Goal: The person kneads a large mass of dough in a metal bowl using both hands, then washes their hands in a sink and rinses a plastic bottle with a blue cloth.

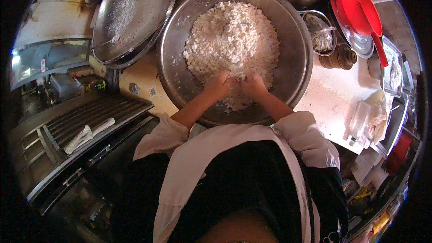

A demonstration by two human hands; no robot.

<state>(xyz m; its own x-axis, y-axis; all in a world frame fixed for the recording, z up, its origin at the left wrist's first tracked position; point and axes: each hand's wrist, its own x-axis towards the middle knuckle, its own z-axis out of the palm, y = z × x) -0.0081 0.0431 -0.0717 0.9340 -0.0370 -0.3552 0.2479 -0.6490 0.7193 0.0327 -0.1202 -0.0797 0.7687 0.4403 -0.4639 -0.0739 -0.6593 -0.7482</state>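
Note:
A large round metal basin [302,71] holds a heap of white, crumbly flour mixture [233,37]. Both hands are at the near edge of the heap, close together. My left hand [219,84] has its fingers curled in the crumbly mixture. My right hand [252,85] is beside it, also bent into the mixture, with some white crumbs between the two hands. The fingertips of both are partly hidden, so their grip is unclear.
Left of the basin lean large metal pans [135,17] dusted with white powder. At right are a red plastic ladle [359,10], a small metal bowl [332,45] with a plastic bag, a brown lidded jar [337,57] and a plastic bottle [359,121]. A slatted metal rack [101,108] stands at left.

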